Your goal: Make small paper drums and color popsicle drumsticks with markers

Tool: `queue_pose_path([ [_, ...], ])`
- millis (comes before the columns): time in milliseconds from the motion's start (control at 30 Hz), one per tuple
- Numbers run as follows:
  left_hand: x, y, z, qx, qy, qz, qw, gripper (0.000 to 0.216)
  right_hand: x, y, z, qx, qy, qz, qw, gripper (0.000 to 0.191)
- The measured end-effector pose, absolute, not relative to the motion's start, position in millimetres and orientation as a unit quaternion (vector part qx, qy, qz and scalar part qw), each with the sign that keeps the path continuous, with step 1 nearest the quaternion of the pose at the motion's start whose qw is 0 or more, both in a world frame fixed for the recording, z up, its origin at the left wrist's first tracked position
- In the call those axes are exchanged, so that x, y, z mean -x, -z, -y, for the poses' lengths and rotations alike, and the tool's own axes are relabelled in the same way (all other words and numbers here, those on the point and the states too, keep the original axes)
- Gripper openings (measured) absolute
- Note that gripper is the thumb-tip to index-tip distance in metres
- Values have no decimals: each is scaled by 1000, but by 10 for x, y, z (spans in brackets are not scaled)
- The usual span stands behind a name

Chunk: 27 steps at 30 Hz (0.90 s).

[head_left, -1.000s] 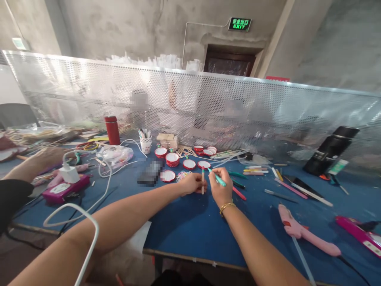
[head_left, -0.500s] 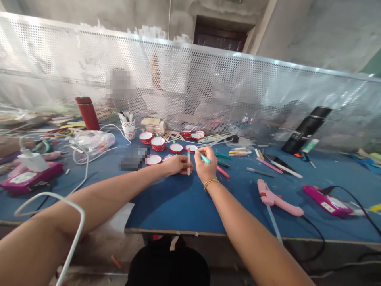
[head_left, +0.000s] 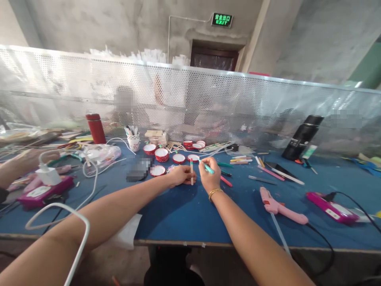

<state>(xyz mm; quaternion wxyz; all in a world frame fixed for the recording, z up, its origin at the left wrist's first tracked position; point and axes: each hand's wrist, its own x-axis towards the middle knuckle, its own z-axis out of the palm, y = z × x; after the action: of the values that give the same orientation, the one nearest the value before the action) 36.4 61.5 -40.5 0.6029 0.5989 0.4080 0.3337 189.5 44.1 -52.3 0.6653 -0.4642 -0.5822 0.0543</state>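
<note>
My left hand (head_left: 178, 176) is closed on a thin wooden stick (head_left: 192, 174), holding it on the blue table (head_left: 190, 214). My right hand (head_left: 209, 174) grips a teal marker pen (head_left: 207, 167) in a writing hold, its tip at the upper end of the stick. A gold bracelet (head_left: 214, 192) sits on my right wrist. Just beyond the hands lie several small red-rimmed round lids (head_left: 162, 154) and loose markers (head_left: 241, 160).
A pink glue gun (head_left: 279, 206) lies to the right, with a magenta power strip (head_left: 333, 204) beyond it. A black flask (head_left: 302, 137), a red flask (head_left: 95, 128) and a cup of pens (head_left: 133, 140) stand near the perforated metal screen (head_left: 190, 103). Another person's hand (head_left: 26, 159) works at the left.
The head view dipped and rose again. My hands stay together on the stick and marker, with only small movements.
</note>
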Motion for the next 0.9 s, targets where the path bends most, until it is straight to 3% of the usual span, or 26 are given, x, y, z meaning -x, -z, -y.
queue_pose_path([
  [567, -407, 493, -667, -566, -347, -423, 616, 14, -1857, 489, -288, 450, -124, 574, 673, 12],
  [900, -389, 507, -675, -582, -363, -390, 615, 30, -1802, 504, -302, 456, -126, 604, 641, 20],
])
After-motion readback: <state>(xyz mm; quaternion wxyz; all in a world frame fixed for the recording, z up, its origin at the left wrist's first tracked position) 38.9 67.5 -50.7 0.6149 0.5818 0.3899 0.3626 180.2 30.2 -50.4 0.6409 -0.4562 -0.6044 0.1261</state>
